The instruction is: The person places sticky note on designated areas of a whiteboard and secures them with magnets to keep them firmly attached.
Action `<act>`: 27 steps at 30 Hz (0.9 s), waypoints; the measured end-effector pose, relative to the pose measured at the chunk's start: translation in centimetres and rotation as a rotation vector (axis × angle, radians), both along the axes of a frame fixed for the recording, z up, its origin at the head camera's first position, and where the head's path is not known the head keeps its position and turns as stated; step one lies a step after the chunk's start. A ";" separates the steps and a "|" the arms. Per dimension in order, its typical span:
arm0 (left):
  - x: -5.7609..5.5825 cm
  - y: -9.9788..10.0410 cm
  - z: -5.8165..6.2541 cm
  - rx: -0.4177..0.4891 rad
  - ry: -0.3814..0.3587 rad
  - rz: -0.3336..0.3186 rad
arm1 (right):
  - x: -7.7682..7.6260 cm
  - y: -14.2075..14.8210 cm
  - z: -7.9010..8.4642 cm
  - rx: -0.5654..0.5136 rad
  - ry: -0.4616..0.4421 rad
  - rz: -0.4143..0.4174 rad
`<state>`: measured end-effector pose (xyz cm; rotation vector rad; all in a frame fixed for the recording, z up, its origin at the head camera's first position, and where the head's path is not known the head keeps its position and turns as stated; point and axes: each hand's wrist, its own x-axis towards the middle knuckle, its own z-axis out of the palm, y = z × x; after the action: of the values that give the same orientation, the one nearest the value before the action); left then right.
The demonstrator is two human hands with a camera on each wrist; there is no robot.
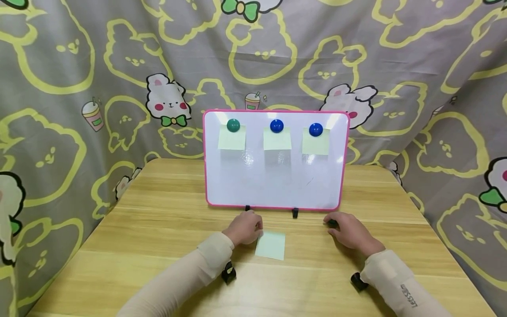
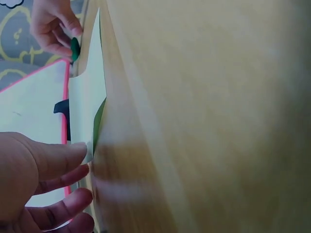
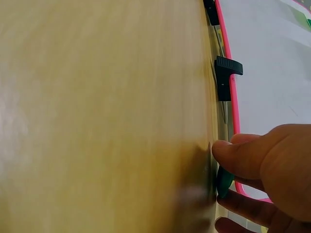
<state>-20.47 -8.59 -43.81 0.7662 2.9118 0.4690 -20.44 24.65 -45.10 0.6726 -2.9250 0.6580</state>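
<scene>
My left hand (image 1: 244, 227) pinches a corner of a pale green sticky note (image 1: 271, 245) between thumb and fingers, low over the table. In the left wrist view the note (image 2: 90, 92) looks bent, seen nearly edge-on. To the right, my right hand (image 1: 350, 232) holds a round green magnet (image 3: 224, 181) between thumb and fingers, near the board's lower right corner. A pink-framed whiteboard (image 1: 273, 185) stands upright behind both hands. On it, a green magnet (image 1: 233, 125) and two blue magnets (image 1: 277, 126) sit at the tops of three pale sticky notes (image 1: 232, 140).
Black clip feet (image 1: 295, 213) support the whiteboard's lower edge on the wooden table (image 1: 158, 229). A patterned grey curtain (image 1: 126, 53) hangs behind the table and along both sides. Black straps with small devices (image 1: 229, 273) sit at the wrists.
</scene>
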 end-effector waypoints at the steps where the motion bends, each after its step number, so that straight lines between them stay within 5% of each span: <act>1: 0.0 0.0 0.0 0.004 -0.008 0.001 | 0.0 0.0 0.0 0.000 -0.001 0.001; 17: -1.1 -0.5 -0.3 0.047 -0.130 -0.087 | 0.0 0.2 0.1 -0.028 -0.006 0.011; 27: -1.9 -1.1 0.2 0.156 -0.204 -0.132 | -0.1 0.2 0.1 -0.027 -0.010 0.009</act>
<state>-22.40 -9.68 -43.59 0.8680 2.6407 0.7216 -20.52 24.87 -45.01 0.6826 -2.9184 0.7020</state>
